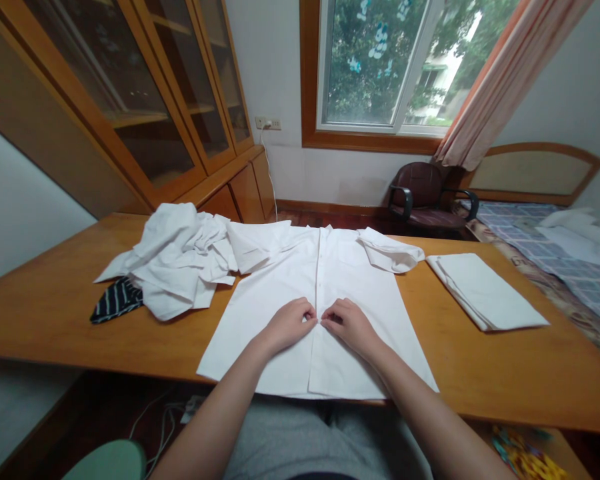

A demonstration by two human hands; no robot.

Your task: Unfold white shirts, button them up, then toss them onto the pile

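A white short-sleeved shirt (353,280) lies front side up on the wooden table, its collar toward the far edge and its hem at the near edge. Both hands meet at the button placket, about halfway down. My left hand (293,325) pinches the placket edge from the left, thumb and forefinger closed. From the right, my right hand (350,325) pinches the same spot, its fingertips almost touching the left ones. Whatever button sits between the fingertips is hidden. The shirt's sleeves (390,251) are spread out to the sides.
Left of the shirt is a crumpled heap of white clothes (180,260) with a dark striped cloth (117,301) beneath it. On the right, a folded white garment (485,290) rests on the table (520,373). Beyond stand an armchair (420,193) and a bed (545,233).
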